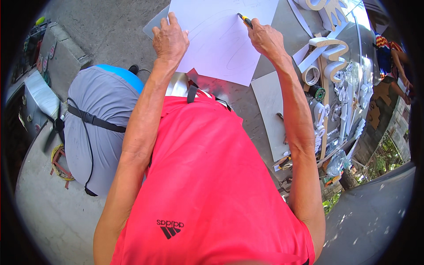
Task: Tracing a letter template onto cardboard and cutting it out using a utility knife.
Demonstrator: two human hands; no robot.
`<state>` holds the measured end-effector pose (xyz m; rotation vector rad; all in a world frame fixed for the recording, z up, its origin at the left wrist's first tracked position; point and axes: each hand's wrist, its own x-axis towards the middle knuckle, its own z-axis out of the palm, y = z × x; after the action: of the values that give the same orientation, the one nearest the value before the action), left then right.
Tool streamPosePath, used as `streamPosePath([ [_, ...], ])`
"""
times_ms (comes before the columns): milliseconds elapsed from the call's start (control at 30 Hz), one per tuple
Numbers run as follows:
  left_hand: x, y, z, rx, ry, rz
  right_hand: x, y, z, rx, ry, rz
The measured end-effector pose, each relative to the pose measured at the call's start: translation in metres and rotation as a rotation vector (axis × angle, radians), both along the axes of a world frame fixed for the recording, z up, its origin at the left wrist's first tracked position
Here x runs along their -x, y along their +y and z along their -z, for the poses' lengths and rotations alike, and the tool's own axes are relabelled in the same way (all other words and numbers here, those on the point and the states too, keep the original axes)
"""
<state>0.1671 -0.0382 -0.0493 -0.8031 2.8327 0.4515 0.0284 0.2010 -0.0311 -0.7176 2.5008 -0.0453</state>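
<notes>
Grey concrete [101,31] stretches toward eleven o'clock behind a large white paper-like sheet [212,48] at twelve, lying between the loosely spread left hand [170,40] and the right hand [266,40], nearer its faint drawn loop [228,64], gripping a slim black-and-yellow cutter [246,20] pointed toward ten.

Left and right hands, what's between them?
In the head view, a white sheet with faint curved lines lies between the left hand and the right hand, which grips a yellow-and-black tool.
</notes>
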Motion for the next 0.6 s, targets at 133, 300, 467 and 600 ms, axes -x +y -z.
streamPosePath([
  [133,-0.002,0.02,-0.04,0.115,-0.275,0.032,0.007,0.001,-0.002,-0.02,-0.002,-0.062],
  [300,0.04,0.024,-0.021,0.111,0.026,0.469,-0.001,-0.002,0.0,-0.019,-0.019,-0.02],
  [467,0.072,0.029,-0.031,-0.138,-0.26,0.563,-0.012,-0.007,-0.004,0.012,-0.012,0.007],
  [600,0.076,0.032,-0.027,-0.107,-0.323,0.544,-0.021,-0.013,0.0,0.07,0.009,0.065],
])
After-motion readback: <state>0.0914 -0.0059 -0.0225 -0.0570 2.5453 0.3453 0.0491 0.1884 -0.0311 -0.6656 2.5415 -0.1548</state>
